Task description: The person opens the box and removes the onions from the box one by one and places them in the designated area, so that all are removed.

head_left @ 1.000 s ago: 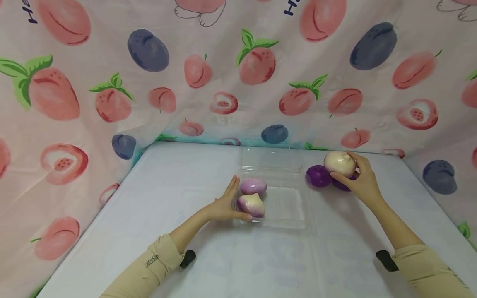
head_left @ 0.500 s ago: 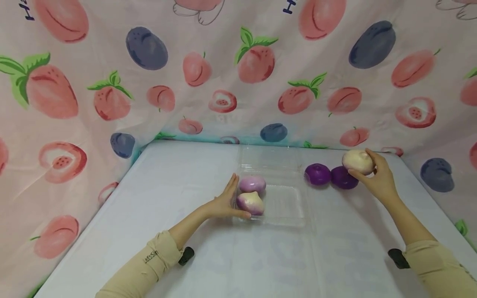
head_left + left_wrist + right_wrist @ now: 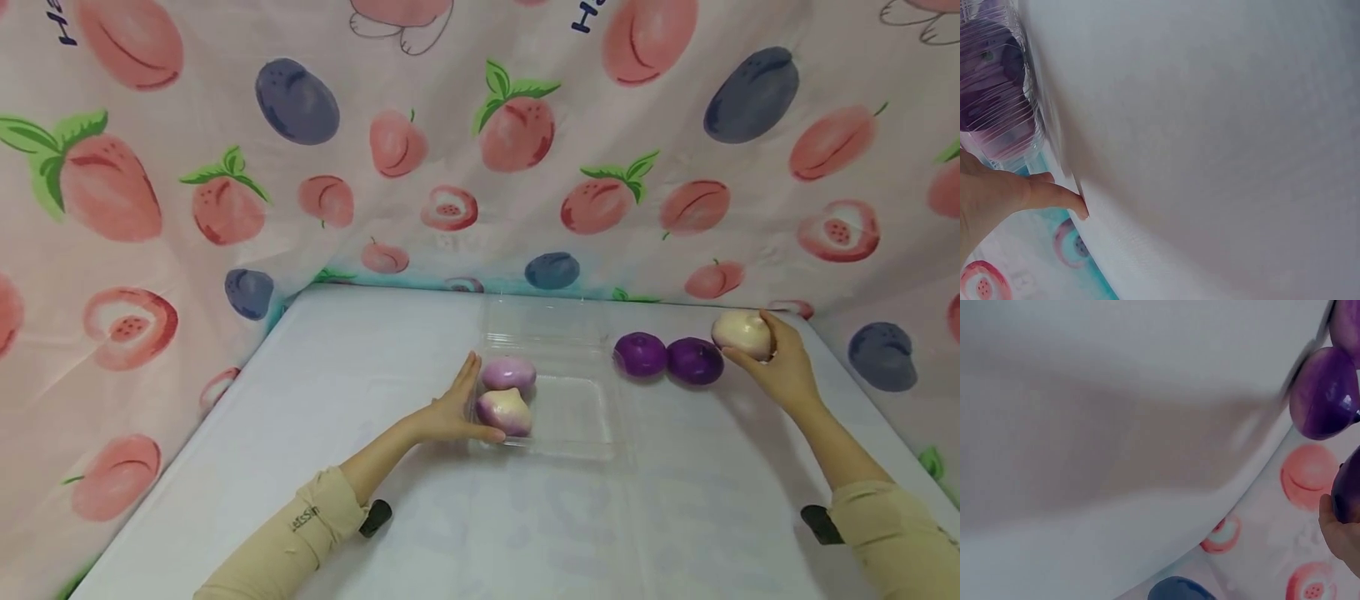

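Note:
In the head view my right hand grips a white onion with a pointed tip, thumb in front and fingers behind. Just left of it, two dark purple onions, a left one and a right one, lie side by side on the table. My left hand rests with extended fingers along the left side of a clear plastic box, thumb at its front edge. Inside, at the left, a pale purple onion sits behind a white-and-purple onion. The right wrist view shows the held onion only partly.
The box's clear lid lies folded back behind it. A white sheet covers the table. Fruit-printed cloth hangs along the back and sides.
My right hand has carried the white onion rightward, from over the right purple onion to that onion's right side, uncovering it. My left hand has stayed at the box.

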Action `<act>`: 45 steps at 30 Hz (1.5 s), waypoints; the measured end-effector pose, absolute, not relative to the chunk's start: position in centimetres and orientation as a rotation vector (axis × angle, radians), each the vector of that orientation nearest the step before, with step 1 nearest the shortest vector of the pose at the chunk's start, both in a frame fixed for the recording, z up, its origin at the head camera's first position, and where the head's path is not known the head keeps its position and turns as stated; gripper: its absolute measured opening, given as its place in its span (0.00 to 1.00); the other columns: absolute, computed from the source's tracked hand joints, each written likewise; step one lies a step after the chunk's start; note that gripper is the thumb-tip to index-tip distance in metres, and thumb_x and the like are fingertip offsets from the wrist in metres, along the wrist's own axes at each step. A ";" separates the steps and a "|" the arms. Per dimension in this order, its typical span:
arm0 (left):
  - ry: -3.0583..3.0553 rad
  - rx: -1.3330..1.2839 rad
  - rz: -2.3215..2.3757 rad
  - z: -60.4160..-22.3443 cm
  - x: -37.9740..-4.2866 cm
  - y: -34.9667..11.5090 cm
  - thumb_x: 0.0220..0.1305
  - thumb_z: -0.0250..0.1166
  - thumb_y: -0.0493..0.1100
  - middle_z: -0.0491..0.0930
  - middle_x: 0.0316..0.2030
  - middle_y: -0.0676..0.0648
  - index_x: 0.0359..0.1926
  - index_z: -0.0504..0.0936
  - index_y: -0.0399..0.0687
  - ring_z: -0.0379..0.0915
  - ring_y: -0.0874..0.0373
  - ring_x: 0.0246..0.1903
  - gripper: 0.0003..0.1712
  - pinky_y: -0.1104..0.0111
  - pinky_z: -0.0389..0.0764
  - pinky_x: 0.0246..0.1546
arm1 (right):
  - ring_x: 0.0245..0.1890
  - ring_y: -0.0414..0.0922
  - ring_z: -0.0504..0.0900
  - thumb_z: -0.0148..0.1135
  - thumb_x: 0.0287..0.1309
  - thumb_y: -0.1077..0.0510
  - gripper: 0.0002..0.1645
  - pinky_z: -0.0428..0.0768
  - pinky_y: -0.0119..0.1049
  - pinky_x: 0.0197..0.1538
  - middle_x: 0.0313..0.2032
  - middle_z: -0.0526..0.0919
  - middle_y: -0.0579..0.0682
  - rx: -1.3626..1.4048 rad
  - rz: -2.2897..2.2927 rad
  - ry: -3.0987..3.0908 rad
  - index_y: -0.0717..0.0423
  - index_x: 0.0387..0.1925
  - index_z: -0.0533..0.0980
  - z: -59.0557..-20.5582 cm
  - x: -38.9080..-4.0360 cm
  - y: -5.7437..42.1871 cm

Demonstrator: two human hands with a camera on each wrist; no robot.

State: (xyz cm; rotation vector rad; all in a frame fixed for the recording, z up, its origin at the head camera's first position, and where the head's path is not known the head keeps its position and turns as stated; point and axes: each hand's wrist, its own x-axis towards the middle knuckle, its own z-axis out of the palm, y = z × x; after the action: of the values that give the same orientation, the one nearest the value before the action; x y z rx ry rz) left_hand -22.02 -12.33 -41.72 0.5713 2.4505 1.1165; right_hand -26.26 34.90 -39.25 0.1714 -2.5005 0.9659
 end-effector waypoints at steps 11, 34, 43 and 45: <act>2.460 0.574 1.116 -41.9 -22.1 -12.7 0.45 0.71 0.67 0.16 0.72 0.49 0.73 0.24 0.47 0.19 0.45 0.73 0.75 0.25 0.32 0.55 | 0.61 0.79 0.53 0.63 0.55 0.58 0.46 0.49 0.68 0.64 0.58 0.56 0.86 0.198 1.037 -2.531 0.83 0.63 0.51 -40.7 -27.0 36.3; 2.446 0.582 1.105 -41.9 -22.3 -12.5 0.42 0.70 0.70 0.15 0.72 0.49 0.72 0.23 0.48 0.19 0.44 0.72 0.77 0.25 0.33 0.55 | 0.57 0.79 0.55 0.61 0.54 0.55 0.49 0.55 0.68 0.60 0.54 0.57 0.87 -0.050 0.977 -2.725 0.87 0.61 0.47 -42.3 -27.7 37.4; 2.444 0.584 1.120 -41.9 -22.2 -12.5 0.45 0.71 0.66 0.15 0.72 0.48 0.73 0.24 0.46 0.18 0.44 0.72 0.75 0.25 0.32 0.56 | 0.57 0.79 0.54 0.59 0.56 0.51 0.52 0.55 0.68 0.60 0.55 0.54 0.88 -0.093 0.965 -2.833 0.89 0.60 0.46 -42.5 -27.5 37.2; 2.446 0.581 1.118 -41.9 -22.2 -12.5 0.45 0.71 0.65 0.15 0.72 0.48 0.73 0.24 0.47 0.19 0.44 0.72 0.75 0.25 0.32 0.55 | 0.57 0.79 0.54 0.58 0.56 0.50 0.52 0.56 0.68 0.61 0.55 0.53 0.88 -0.095 0.966 -2.844 0.89 0.61 0.45 -42.5 -27.5 37.3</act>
State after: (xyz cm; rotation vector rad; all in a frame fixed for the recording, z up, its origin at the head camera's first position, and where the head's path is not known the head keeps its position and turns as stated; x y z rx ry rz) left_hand -22.17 -12.45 -41.87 0.5815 2.4459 1.1185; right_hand -27.47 37.25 -42.51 -0.0955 -2.8441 0.9662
